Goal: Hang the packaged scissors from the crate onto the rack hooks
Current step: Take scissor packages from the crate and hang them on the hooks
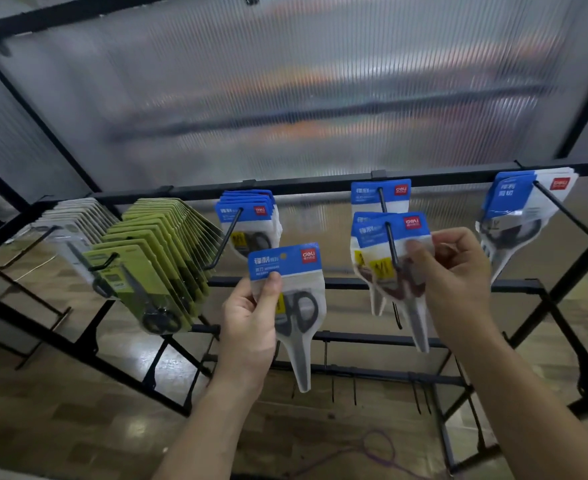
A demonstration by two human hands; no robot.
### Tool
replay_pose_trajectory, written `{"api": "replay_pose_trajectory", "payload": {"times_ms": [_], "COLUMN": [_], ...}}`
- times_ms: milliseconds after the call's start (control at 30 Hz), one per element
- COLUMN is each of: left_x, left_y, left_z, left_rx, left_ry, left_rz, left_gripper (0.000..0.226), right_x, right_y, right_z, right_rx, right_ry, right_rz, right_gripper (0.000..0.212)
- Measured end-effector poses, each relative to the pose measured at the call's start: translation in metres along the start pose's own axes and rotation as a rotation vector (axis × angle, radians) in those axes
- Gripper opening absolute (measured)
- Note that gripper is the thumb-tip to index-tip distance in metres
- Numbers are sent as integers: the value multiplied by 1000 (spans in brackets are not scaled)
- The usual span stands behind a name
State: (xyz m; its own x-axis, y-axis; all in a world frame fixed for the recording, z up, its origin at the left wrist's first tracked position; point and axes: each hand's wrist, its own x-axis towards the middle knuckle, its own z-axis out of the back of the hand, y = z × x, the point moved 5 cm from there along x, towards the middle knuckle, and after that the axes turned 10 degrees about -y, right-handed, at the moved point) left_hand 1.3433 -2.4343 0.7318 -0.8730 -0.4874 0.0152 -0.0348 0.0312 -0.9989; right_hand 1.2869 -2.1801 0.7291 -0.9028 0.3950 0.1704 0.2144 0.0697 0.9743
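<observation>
My left hand (251, 317) grips a blue-topped scissors pack (296, 289) by its left edge, held free in front of the black rack (320, 188), below a hook (228, 233) loaded with several like packs (251, 216). My right hand (455, 271) pinches a scissors pack (386, 258) that is threaded on the middle hook (391, 244). Behind it more packs hang on the same hook. The crate is out of view.
Yellow-green carded scissors (161, 251) fill a hook at the left, with grey-white cards (74, 216) beyond them. More blue packs (521, 209) hang on the right hook (569, 216). Lower rails (372, 372) carry bare hooks. A ribbed translucent panel backs the rack.
</observation>
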Motion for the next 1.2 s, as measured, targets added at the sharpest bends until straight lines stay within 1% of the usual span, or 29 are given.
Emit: {"api": "replay_pose_trajectory", "payload": {"times_ms": [100, 233, 300, 367, 400, 500, 600, 667, 800, 933, 1033, 1100, 1200], "left_x": [-3, -7, -8, -7, -6, -3, -5, -7, -8, -5, -3, 1, 10], "left_y": [-2, -5, -8, -12, -13, -16, -20, -24, -35, -38, -35, -35, -38], "left_z": [12, 47, 73, 99, 112, 147, 173, 183, 192, 185, 168, 152, 126], "left_rx": [-43, -73, -86, -102, -112, -130, -162, -189, -208, -202, -175, -160, -190], "left_ry": [45, 115, 114, 112, 113, 91, 61, 51, 41, 13, 12, 25, 40], "left_rz": [15, 12, 20, 14, 8, -3, -16, -28, -73, -80, -78, -80, -67], "left_gripper": [18, 15, 16, 17, 17, 18, 19, 18, 19, 17, 13, 14, 11], "right_x": [-21, -62, -87, -108, -116, -134, -147, -151, -149, -139, -132, -128, -124], "right_y": [7, 3, 10, 21, 28, 46, 46, 42, 39, 47, 49, 46, 36], "right_z": [4, 8, 6, 4, 2, -15, -43, -58, -83, -89, -85, -77, -63], "right_rx": [62, 138, 209, 213, 216, 174, 40, 7, 43, 56, 48, 45, 28], "right_ry": [0, -150, -205, -224, -227, -163, -73, -32, 26, 62, 87, 94, 97], "right_rz": [-85, -124, -114, -85, -62, -9, -37, -64, -108, -114, -114, -120, -151], "right_gripper": [10, 15, 25, 38, 37, 17, 15, 12, 19, 21, 20, 19, 20]}}
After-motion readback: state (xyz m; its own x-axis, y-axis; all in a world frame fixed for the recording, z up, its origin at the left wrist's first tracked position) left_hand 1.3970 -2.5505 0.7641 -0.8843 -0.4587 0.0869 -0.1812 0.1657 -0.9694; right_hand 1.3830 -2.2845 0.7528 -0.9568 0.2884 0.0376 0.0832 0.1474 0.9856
